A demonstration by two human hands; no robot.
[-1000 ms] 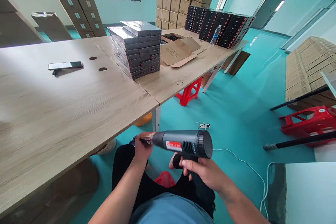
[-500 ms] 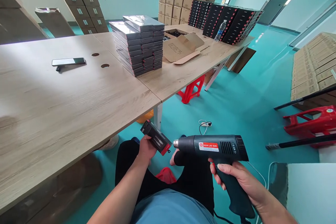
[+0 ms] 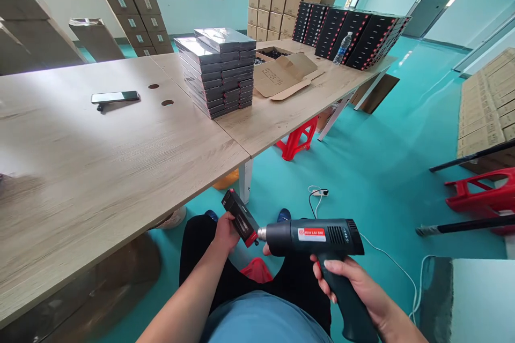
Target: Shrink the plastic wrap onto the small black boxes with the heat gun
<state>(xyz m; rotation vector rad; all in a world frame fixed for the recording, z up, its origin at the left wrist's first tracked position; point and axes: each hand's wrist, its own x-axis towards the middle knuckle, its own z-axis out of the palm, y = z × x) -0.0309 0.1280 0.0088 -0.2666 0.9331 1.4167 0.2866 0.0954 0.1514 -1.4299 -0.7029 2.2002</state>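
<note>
Gripped in the right hand [image 3: 356, 286], a heat gun [image 3: 317, 237]; the left hand [image 3: 226, 231] clasps a small black box [image 3: 240, 217].
Nozzle tip nearly touches the box's red end, above the lap, beside the wooden table [image 3: 100, 155].

- heat gun [image 3: 314, 236]: lower end of grip runs off bottom edge; right hand [image 3: 354, 286] covers front of grip, wrist cut by same edge
- small black box [image 3: 240, 218]: print too small to read; far side hidden, as are fingertips of left hand [image 3: 225, 231] behind it
- open carton [image 3: 281, 72]: dark contents, can't tell what
- bottle [image 3: 342, 48]: label too small to read
- red stool [image 3: 483, 196] & cardboard stack [image 3: 486, 102]: cut off by right edge
</note>
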